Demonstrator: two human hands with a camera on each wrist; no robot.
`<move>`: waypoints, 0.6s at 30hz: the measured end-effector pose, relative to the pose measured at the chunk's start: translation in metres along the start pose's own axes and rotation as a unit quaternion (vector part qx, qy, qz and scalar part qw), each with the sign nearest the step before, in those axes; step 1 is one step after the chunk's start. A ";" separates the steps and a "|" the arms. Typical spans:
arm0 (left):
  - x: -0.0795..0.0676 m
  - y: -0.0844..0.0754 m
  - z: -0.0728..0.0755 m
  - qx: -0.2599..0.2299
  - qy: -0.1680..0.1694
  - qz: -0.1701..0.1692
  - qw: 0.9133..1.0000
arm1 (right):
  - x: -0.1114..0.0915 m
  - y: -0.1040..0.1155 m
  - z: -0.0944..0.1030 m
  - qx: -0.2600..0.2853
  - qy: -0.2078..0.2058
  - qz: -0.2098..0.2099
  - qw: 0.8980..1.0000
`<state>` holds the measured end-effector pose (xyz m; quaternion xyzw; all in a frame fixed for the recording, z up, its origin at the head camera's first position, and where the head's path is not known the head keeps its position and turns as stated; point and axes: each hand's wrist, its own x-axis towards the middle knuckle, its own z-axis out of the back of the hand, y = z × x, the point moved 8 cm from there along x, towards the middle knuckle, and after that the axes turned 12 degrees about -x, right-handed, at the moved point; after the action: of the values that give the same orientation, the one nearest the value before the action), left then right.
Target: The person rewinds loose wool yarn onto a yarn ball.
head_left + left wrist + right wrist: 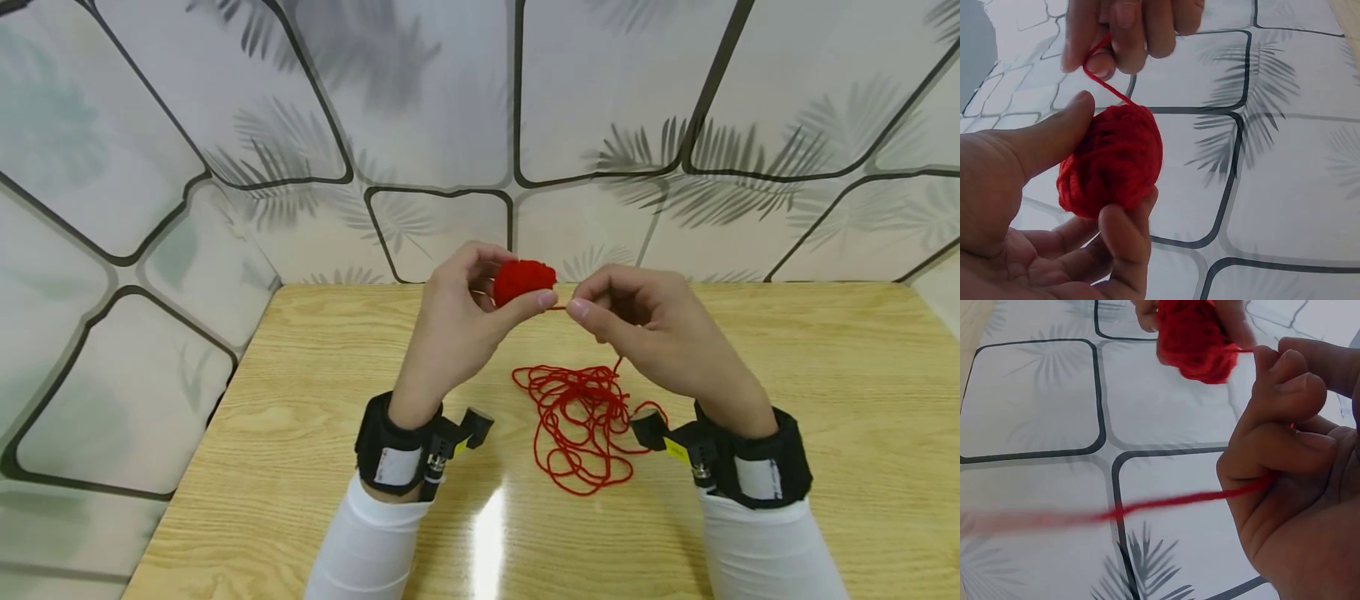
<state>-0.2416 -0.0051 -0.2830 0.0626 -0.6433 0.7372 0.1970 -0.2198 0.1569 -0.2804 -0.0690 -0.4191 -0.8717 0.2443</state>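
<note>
A small ball of red yarn [1113, 159] is held up above the table by my left hand [465, 321], its thumb on one side and fingertips on the other. Just to the right, my right hand [652, 325] pinches the strand of yarn [1110, 90] between thumb and forefinger, close to the ball. In the right wrist view the trailing yarn [1179, 500] runs through the curled fingers and out to the left. Below the hands, a loose tangle of red yarn [585, 417] lies on the table, joined to the strand from the right hand.
The wooden table [315, 400] reaches back to a wall covering [450, 225] with dark lines and leaf prints. Each wrist wears a black strap [780, 454] with a small camera [651, 429]. A bright reflection lies on the tabletop near the front.
</note>
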 end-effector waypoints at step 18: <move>-0.010 0.001 -0.037 -0.123 0.234 0.065 0.962 | 0.002 -0.006 0.020 0.028 -0.086 0.026 0.996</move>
<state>-0.2267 0.0291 -0.2935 -0.1784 -0.6676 0.6576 0.3000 -0.2257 0.1745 -0.2712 -0.1476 -0.4608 -0.8440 0.2315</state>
